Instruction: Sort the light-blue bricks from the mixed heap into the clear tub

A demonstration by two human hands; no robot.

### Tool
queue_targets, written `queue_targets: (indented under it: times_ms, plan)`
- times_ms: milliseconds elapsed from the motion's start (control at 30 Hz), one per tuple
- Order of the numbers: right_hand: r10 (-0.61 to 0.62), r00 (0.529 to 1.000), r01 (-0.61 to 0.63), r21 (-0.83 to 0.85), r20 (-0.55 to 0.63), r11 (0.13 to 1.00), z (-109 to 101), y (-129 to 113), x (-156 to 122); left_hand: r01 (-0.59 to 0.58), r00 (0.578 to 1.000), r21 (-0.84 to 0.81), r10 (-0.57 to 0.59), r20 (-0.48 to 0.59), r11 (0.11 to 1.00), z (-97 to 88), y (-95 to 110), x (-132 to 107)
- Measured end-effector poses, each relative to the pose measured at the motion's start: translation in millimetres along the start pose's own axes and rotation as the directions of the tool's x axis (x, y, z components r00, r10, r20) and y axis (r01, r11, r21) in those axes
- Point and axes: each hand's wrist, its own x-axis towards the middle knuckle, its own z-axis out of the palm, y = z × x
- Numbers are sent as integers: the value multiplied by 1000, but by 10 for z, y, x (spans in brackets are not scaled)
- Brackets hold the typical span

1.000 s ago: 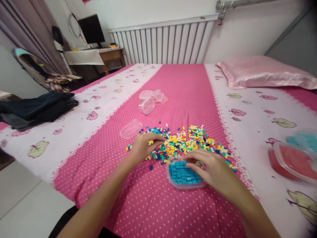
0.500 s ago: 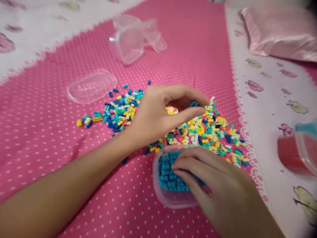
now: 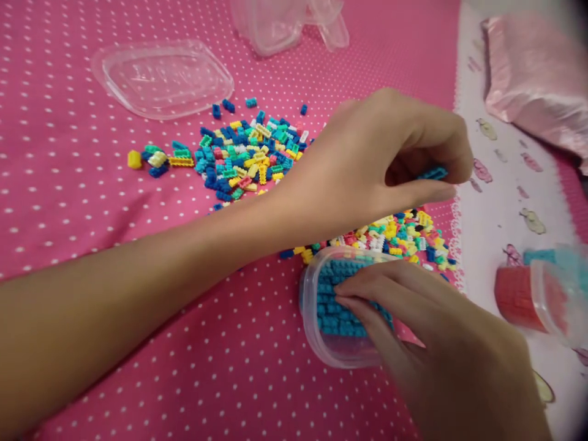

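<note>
Left hand [image 3: 367, 165]: out over the pile, wrist bent, thumb and curled fingers nearly together, and yes, a teal brick [image 3: 433, 174] is caught between them, well clear of the box.
Right hand [image 3: 432, 331]: down at the open box, thumb and forefinger almost meeting, tips right on the packed bricks; whether they grip one, I cannot tell.
Open box [image 3: 321, 352]: clear plastic, on the bedspread [image 3: 184, 373], just below the left wrist, its right side hidden behind the right hand.
Packed bricks [image 3: 328, 309]: blue-teal, tight neat rows inside that box, bare space along the near wall.
Loose pile [image 3: 257, 153]: blue, green, yellow, white and pink, split from view by the left hand and forearm, with one yellow brick [image 3: 134, 160] out at the far left edge.
Clear lid [image 3: 165, 79]: flat on the pink dots, beyond the pile.
Clear tubs [image 3: 271, 27]: bunched at the top edge, partly cut off.
Right flank: a tub of red bricks [image 3: 514, 297] on the white band, teal ones beside it, and a satin pillow [image 3: 537, 79] farther back.
</note>
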Motion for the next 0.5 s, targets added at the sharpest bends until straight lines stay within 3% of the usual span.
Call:
queue_targets:
  times_ms: [267, 367, 500]
  plan:
    - [22, 998, -20, 39, -54, 999, -71, 82, -7, -15, 989, 38, 10, 146, 999, -52, -4, -2]
    - [124, 981, -120, 36, -150, 992, -147, 184, -44, -41, 974, 60, 26, 223, 997, -118, 23, -7]
    - [304, 916, -255, 203, -264, 945, -152, 270, -52, -56, 921, 32, 39, 387, 998, -183, 57, 9]
